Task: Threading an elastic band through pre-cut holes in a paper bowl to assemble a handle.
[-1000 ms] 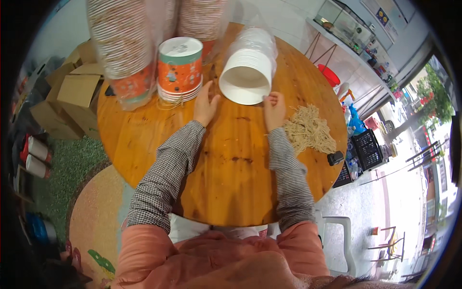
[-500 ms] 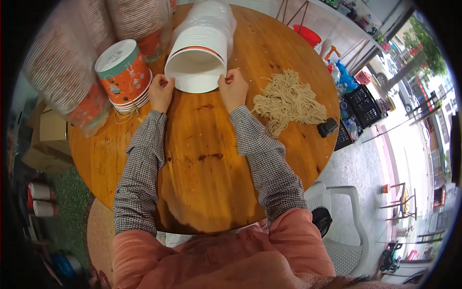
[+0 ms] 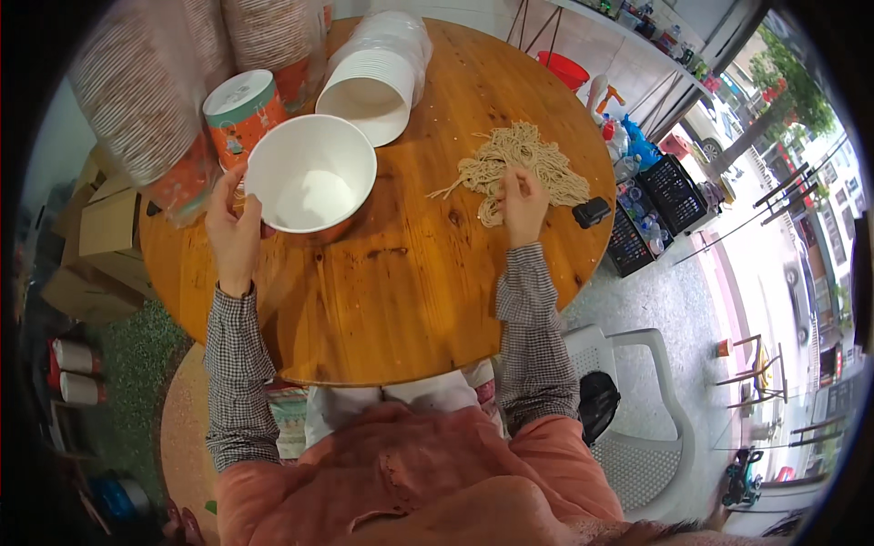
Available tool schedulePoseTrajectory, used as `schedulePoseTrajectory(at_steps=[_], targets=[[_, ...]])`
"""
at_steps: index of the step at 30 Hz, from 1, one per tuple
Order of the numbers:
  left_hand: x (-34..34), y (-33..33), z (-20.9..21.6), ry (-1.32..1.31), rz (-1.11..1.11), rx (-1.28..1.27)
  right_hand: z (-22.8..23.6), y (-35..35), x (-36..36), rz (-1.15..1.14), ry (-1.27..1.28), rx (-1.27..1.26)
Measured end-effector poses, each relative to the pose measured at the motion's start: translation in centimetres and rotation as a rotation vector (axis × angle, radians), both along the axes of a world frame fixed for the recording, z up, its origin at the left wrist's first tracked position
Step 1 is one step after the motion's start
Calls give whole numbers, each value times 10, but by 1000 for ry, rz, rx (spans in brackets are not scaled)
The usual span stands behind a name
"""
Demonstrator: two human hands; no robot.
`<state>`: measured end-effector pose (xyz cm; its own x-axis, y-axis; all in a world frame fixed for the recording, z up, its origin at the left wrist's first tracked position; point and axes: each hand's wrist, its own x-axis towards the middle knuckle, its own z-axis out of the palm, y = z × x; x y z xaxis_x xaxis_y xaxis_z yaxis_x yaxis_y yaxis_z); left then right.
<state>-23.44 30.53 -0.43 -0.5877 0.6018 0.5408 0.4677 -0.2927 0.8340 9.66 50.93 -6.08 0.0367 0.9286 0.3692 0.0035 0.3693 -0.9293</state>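
My left hand point(image 3: 235, 229) is closed on the rim of a single paper bucket point(image 3: 308, 173), white inside, its mouth tilted up toward me above the table. My right hand point(image 3: 524, 207) is at the near side of a heap of tan string point(image 3: 546, 168), thumb and fingers pinched together on it. Exactly which strands lie between the fingertips is hidden. Behind the held bucket, a nested stack of white paper buckets point(image 3: 369, 96) in clear plastic lies on its side, open end toward me. An upside-down orange and green bucket point(image 3: 238, 105) stands at the left, partly covered by the held one.
Tall plastic-wrapped bucket stacks point(image 3: 137, 100) crowd the round wooden table point(image 3: 391, 318) at its far left. A small black object point(image 3: 592, 213) sits at the right edge. Beyond are black crates point(image 3: 678, 196) and a white chair point(image 3: 651, 409); cardboard boxes point(image 3: 109, 227) are at the left.
One bucket has come off the stack and moved left and nearer in my left hand. My right hand has left the stack and moved right to the string.
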Motion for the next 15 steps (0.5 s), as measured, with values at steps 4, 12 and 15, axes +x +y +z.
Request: schedulePoseTrajectory(at_steps=[4,12,15], targets=[[-3,-37,-1,-192,-120,-140,-13,8,17,-155,-277,157],[50,-63,2,556,132,72,-15,47,0,-371,-672,371],[101,-49,-1,535,-140,15,-15,51,0,-429,-792,182]])
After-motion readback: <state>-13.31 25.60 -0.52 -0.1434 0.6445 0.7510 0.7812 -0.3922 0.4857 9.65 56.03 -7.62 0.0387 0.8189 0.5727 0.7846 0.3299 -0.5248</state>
